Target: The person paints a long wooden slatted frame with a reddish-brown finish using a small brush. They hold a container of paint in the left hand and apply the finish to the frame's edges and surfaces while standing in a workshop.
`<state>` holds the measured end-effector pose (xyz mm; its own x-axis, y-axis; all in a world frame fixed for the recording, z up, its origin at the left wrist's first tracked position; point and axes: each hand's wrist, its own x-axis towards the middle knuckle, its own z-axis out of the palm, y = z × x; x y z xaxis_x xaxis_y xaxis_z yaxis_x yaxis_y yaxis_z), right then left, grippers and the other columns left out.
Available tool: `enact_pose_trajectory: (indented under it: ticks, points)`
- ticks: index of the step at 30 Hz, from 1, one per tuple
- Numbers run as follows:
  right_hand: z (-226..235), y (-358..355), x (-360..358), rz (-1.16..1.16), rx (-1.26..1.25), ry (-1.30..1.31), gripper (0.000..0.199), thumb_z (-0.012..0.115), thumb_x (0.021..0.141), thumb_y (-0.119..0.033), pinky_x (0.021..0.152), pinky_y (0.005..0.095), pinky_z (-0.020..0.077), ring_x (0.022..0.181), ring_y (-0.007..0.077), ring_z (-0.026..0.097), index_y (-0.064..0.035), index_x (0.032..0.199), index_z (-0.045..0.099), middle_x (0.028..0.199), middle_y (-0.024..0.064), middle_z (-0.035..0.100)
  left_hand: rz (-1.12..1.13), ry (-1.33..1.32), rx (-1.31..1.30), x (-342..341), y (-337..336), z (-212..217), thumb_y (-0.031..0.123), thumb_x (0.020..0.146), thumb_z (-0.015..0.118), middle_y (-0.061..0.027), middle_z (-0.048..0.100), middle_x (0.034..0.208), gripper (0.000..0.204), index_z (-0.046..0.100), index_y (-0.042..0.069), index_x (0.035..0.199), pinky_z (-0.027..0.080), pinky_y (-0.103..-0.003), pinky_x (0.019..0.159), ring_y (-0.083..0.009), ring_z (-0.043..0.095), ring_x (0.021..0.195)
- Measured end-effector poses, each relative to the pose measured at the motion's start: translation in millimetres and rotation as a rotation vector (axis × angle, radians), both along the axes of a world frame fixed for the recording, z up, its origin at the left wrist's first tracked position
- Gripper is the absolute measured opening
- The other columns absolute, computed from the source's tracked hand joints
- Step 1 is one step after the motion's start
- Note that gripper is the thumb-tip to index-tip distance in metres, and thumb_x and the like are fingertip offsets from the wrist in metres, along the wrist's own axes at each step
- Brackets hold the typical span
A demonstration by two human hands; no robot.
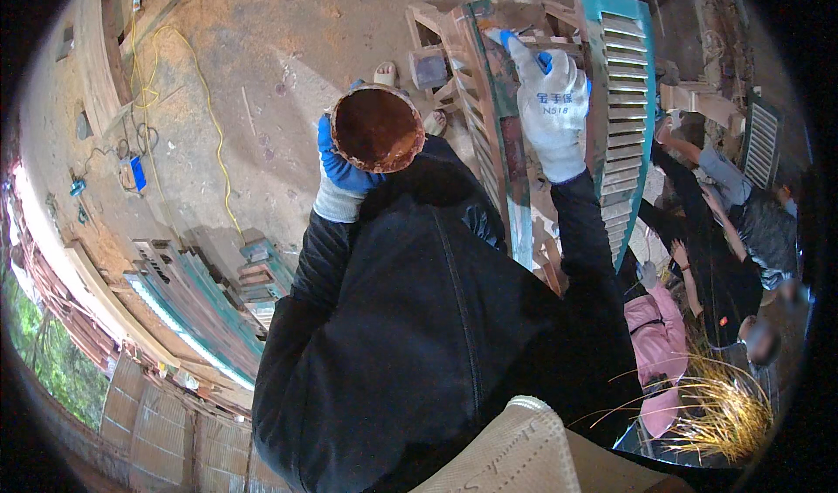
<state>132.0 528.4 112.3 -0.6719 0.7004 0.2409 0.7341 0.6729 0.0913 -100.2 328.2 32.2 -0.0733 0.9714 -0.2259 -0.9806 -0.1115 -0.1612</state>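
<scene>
My left hand (347,174), in a white glove with blue-coated fingers, is closed round the side of a round, open container (375,128). Its inside is rusty brown and its rim is crusted. My right hand (552,87), gloved the same way, reaches over the top end of a slatted shutter (493,100) with worn green and brown paint. The index finger stretches toward the shutter's frame and the other fingers are bent. A small orange-brown patch shows at the fingertip; whether it is a tool's tip cannot be told.
A second green-edged shutter (621,100) stands just right of my right hand. Several people (698,231) are at the right, beside dry straw (724,414). A yellow cord (218,144) runs over the dirt floor at left. Stacked painted shutter panels (196,301) lie at lower left.
</scene>
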Motion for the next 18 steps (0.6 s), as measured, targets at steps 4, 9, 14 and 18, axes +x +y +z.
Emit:
enact_pose_trajectory:
  ticks: [4,9,14,18]
  points:
    - [-3.9,4.6,-8.4,0.014,0.078,-0.021,0.057,0.068,0.086,-0.013,0.069,0.0409,0.0474,0.083,0.0237,0.059,-0.0320,0.140,0.065,0.092,0.0044,0.052,-0.002,0.045,0.079,0.3,-1.0,-7.7,0.057,0.107,0.032,-0.0145,0.050,0.153,0.062,0.041,0.017,0.154,0.048,-0.058,0.112,-0.0356,0.051,0.138]
    - [-7.0,2.7,-5.6,-0.076,-0.072,0.005,0.053,0.065,0.090,-0.012,0.069,0.0407,0.0474,0.078,0.0252,0.058,-0.0314,0.140,0.064,0.091,0.0055,0.054,0.015,-0.011,0.059,1.0,-2.0,-9.4,0.056,0.107,0.033,-0.0147,0.047,0.155,0.062,0.038,0.017,0.156,0.047,-0.058,0.113,-0.0358,0.050,0.140]
    - [-0.9,6.9,-8.3,0.011,-0.013,-0.025,0.058,0.066,0.089,-0.011,0.068,0.0394,0.0470,0.078,0.0244,0.057,-0.0327,0.142,0.061,0.090,0.0049,0.053,0.023,0.146,0.068,-2.2,-10.1,-17.6,0.051,0.109,0.035,-0.0144,0.046,0.156,0.059,0.037,0.017,0.156,0.047,-0.057,0.113,-0.0357,0.049,0.140]
    - [0.1,4.2,-1.1,0.015,-0.004,-0.004,0.065,0.066,0.086,-0.008,0.069,0.0395,0.0473,0.078,0.0243,0.056,-0.0339,0.146,0.057,0.091,0.0044,0.050,0.010,0.233,0.092,-2.1,-7.5,-16.8,0.049,0.109,0.037,-0.0132,0.046,0.156,0.057,0.036,0.017,0.156,0.045,-0.056,0.115,-0.0347,0.048,0.141]
